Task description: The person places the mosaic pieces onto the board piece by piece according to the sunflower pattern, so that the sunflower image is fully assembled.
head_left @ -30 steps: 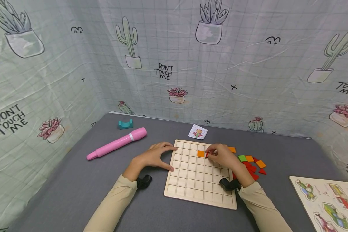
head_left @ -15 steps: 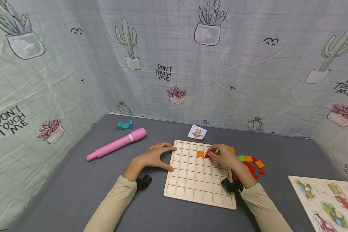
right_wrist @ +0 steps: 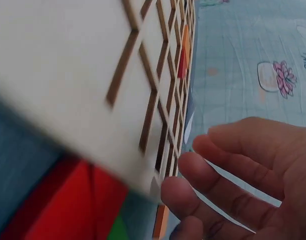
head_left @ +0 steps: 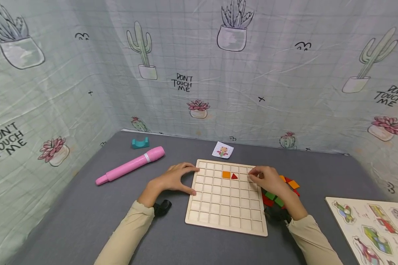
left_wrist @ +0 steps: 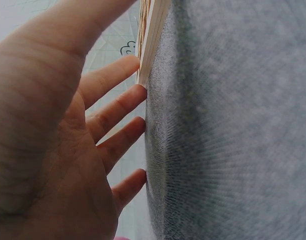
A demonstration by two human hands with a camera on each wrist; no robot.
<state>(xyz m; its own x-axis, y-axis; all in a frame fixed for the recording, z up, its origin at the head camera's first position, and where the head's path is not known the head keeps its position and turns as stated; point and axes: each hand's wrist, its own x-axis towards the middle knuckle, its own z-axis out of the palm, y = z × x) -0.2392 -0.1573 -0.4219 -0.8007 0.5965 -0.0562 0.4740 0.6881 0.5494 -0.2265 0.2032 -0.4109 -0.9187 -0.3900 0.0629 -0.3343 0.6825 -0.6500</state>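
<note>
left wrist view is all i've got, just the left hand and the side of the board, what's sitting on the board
Observer: In the head view, two pieces are on the board: an orange square with a red triangle just to its right.
Operator: ok and where's the right hand
Observer: The right hand is at the board's right side, close to its far corner.
</note>
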